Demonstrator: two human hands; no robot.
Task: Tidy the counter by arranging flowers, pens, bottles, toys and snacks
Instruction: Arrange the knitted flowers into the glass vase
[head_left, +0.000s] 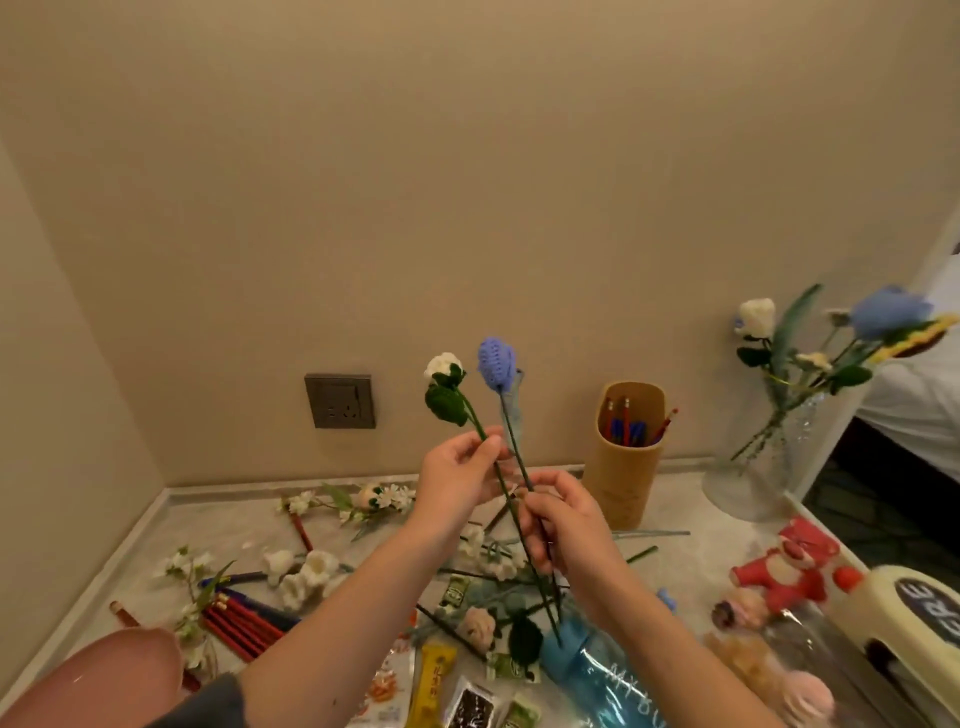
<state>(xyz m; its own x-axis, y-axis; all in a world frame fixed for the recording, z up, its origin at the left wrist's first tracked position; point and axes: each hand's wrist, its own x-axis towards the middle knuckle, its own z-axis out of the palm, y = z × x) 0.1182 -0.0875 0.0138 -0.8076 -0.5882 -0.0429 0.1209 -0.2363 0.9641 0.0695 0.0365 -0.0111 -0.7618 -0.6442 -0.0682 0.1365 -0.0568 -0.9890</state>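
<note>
Snack packets (436, 686) lie nearest, unsorted on bench (218, 522). Left hand (462, 473) pinches white flower (442, 366) stem; right hand (563, 519) grips blue flower (496, 364) stem (stems crossing), both raised upright above clutter, probably bound for vase (748, 483).

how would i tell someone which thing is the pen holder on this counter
Find the grey wall socket on the back wall and move right along the counter's back edge. Before the glass vase of flowers stands the pen holder. It is the only tan upright tube, with red and blue pens inside its slanted open top.
</note>
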